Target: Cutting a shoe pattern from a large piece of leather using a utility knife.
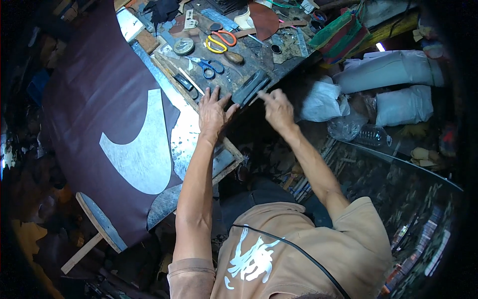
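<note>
My left hand (214, 113) lies flat at the bench edge with its fingers spread. Its thumb reaches to the near end of a dark oblong block (252, 87), which resembles a sharpening stone. Just right of that block is my right hand (280, 110), slightly blurred, with its fingers curled in; anything inside them is too small or hidden to name. Close to the left fingertips are a black-handled cutter (183, 82) and a thin pale stick (191, 79). Blue-handled scissors (208, 66) rest farther back, beside a wooden-handled tool (233, 58).
A dark maroon leather sheet (94, 94) drapes over the left side, bearing a curved grey-white pattern piece (144, 149). Red-and-yellow-handled scissors (219, 42) and a round tin (183, 46) sit on the cluttered bench. White sacks (388, 72) and a plastic bottle (372, 135) are at right.
</note>
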Demonstrator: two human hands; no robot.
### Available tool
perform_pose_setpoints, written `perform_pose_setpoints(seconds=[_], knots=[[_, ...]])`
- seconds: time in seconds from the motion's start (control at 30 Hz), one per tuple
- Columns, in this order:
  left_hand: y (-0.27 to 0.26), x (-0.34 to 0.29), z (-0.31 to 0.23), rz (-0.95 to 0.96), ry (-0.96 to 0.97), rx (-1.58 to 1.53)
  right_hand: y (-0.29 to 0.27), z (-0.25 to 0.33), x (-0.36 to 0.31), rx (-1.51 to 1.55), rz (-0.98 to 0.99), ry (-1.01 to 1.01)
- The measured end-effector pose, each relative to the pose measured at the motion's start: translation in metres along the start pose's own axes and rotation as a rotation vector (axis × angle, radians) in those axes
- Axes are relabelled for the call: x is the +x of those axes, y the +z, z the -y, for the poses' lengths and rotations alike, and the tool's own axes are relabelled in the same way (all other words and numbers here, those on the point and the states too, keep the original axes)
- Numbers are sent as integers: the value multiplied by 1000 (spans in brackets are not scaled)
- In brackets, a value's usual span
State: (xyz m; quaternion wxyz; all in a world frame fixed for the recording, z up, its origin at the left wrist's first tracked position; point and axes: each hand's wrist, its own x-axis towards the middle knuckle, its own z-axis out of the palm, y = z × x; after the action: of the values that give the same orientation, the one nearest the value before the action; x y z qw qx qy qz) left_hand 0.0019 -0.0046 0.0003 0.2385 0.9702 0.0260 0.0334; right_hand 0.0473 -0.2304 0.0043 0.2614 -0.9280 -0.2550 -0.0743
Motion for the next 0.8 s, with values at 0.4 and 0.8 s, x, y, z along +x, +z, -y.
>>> perform_pose_setpoints(seconds=[0.4,0.8], knots=[[19,7,12,-213,31,-114,-35,23,-51,1584,-36,964],[-104,-138,108,-640,-66,-186,-28,139,-162,1645,575,1051]])
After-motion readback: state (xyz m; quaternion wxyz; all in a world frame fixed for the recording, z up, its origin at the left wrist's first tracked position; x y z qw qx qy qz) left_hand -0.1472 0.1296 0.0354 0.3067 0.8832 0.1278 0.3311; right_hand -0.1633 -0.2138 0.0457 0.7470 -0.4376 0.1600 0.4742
